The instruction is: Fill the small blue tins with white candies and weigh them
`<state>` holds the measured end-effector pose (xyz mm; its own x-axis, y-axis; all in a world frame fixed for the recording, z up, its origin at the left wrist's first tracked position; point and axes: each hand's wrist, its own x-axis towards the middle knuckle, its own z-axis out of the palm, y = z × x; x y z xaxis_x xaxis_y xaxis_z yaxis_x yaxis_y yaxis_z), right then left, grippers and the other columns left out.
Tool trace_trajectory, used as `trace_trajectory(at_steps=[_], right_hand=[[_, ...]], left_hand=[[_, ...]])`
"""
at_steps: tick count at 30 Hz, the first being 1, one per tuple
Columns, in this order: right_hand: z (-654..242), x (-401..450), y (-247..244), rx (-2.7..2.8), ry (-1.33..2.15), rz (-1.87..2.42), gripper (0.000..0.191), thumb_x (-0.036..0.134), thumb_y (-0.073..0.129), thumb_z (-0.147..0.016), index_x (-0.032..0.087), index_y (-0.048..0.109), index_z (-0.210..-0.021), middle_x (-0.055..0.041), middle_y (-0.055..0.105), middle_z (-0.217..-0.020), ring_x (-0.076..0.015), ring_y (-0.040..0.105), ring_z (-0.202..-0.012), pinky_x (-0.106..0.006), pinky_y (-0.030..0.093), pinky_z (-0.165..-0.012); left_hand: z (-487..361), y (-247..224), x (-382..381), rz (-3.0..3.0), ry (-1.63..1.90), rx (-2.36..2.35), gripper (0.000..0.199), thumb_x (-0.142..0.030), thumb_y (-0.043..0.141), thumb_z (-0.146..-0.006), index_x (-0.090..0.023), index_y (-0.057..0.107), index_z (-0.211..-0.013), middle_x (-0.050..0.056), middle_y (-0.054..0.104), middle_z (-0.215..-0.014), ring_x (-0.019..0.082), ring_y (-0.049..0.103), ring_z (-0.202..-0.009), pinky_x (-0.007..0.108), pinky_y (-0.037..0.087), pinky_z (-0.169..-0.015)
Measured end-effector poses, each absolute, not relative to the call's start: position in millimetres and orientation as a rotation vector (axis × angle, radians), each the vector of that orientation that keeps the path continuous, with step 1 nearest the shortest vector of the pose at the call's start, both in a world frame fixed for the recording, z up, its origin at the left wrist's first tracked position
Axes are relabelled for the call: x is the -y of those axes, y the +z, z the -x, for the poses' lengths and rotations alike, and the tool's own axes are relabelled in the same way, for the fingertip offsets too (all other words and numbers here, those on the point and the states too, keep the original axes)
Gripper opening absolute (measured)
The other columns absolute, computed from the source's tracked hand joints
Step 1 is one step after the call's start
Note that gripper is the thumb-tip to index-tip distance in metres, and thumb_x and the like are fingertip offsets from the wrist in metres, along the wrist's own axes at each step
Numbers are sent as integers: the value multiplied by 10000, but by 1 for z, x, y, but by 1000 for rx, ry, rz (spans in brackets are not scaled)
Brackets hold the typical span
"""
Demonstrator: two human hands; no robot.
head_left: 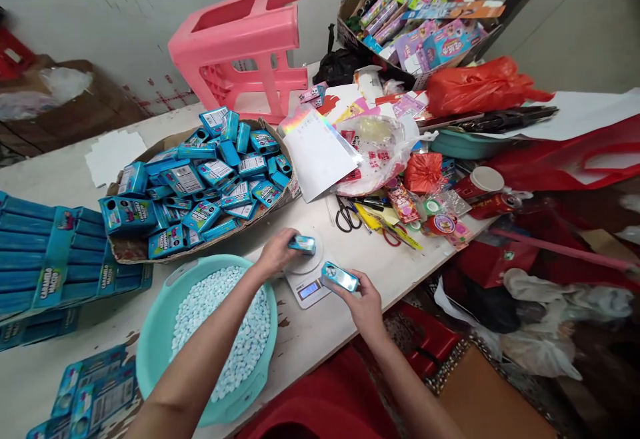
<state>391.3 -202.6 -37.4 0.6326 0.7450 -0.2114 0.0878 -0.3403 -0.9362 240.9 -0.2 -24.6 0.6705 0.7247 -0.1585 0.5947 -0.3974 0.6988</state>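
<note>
My left hand (276,253) grips a small blue candy box (303,244) at the round plate of a white digital scale (303,264); I cannot tell whether the box rests on the plate. In my right hand (367,302) is another small blue candy box (341,276), tilted beside the scale, its upper face shiny. The scale's lit display shows digits too blurred to read. Below my left forearm stands a turquoise basin (157,319) with many pale blue candies (240,319). Behind it, a cardboard tray (120,250) is heaped with blue candy boxes (205,212).
Stacked blue display packs (50,259) stand at the left, with flat blue cartons (97,386) in front. A pink stool (240,32) lies at the back. Scissors (347,216), a plastic bag (380,152) and a cup (480,182) clutter the right. The table edge (400,292) runs diagonally.
</note>
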Motion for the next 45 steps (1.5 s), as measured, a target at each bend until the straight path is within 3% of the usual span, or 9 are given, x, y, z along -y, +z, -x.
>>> trace_trajectory(at_steps=[5, 8, 12, 14, 19, 23, 28, 33, 45], right_hand=[[-387, 127, -51, 878, 731, 1758, 382, 392, 673, -721, 173, 610, -1029, -65, 671, -993, -210, 610, -887, -345, 474, -780], [-378, 100, -52, 955, 712, 1734, 428, 425, 658, -729, 170, 593, -1066, -89, 654, -1055, -239, 589, -982, -391, 457, -855], [-349, 109, -26, 1143, 485, 1745, 700, 456, 718, -690, 175, 466, -1279, -153, 412, -1396, -321, 356, -1286, -493, 293, -1043], [-326, 124, -7, 1337, 622, 1667, 777, 448, 766, -643, 195, 449, -1306, -142, 472, -1348, -329, 406, -1247, -476, 319, -1033], [-270, 149, 28, 1372, 1236, 1570, 413, 410, 705, -726, 208, 593, -1068, -43, 668, -959, -227, 612, -873, -348, 482, -797], [-248, 153, 31, 1471, 1061, 1611, 377, 415, 723, -709, 228, 605, -1014, -41, 657, -973, -237, 590, -918, -352, 448, -830], [-233, 155, 23, 1567, 973, 1665, 373, 410, 724, -702, 234, 612, -1012, -50, 659, -983, -255, 586, -935, -364, 444, -812], [-223, 163, 27, 1605, 944, 1624, 369, 412, 710, -725, 236, 596, -1029, -48, 657, -988, -243, 588, -932, -364, 444, -820], [-215, 180, 24, 1516, 982, 1672, 348, 371, 724, -706, 216, 604, -993, -41, 658, -975, -245, 596, -925, -355, 457, -804]], left_hand=[[-183, -1, -9, -1856, 530, -1387, 424, -425, 659, -700, -204, 556, -1048, 32, 611, -978, 209, 552, -870, 305, 401, -791], [-144, 17, 16, -1640, 554, -1414, 438, -419, 682, -682, -203, 562, -1044, 24, 616, -942, 201, 552, -839, 299, 411, -768], [-126, 21, 68, -1413, 604, -1371, 422, -378, 716, -661, -212, 595, -1029, 21, 627, -937, 197, 555, -847, 295, 417, -779], [-124, 18, 91, -1294, 660, -1346, 422, -336, 739, -639, -222, 614, -1025, 19, 633, -968, 196, 557, -886, 294, 416, -817], [-105, 20, 121, -725, 924, -1219, 436, -456, 667, -718, -186, 610, -1056, 67, 641, -1016, 201, 592, -929, 303, 457, -818], [-86, 26, 118, -391, 1100, -1095, 507, -603, 469, -812, -156, 618, -999, 116, 657, -1010, 233, 619, -963, 366, 481, -840], [-77, 18, 113, -121, 1114, -1091, 337, -466, 530, -830, -144, 623, -800, 76, 658, -804, 204, 644, -849, 330, 502, -787], [-66, 20, 119, -59, 1105, -990, 328, -426, 541, -843, -119, 652, -819, 82, 660, -812, 190, 642, -820, 305, 507, -770], [-61, 20, 140, -371, 1065, -992, 249, -178, 737, -646, -110, 673, -877, 93, 678, -926, 173, 631, -871, 266, 467, -798]])
